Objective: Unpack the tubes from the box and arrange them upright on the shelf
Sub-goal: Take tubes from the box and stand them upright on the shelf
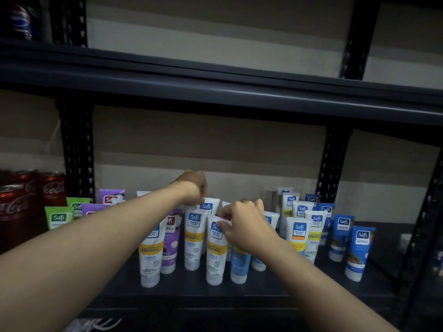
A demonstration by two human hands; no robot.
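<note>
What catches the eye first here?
Two bare arms reach in: the right hand pinches the top of a white, yellow-banded tube at centre, while the left hand is at another tube behind. Upright Safi tubes crowd the dark shelf, with red cola cans far left.

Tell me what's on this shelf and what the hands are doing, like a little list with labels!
Place: dark metal shelf
Right: right hand pinches the top of the front white plastic tube with a yellow band
Left: left hand at the top of a white plastic tube further back; grip hidden
Far left: red metal cola cans, green plastic tubes
Far right: blue plastic tubes
Tubes: standing on their caps
</note>
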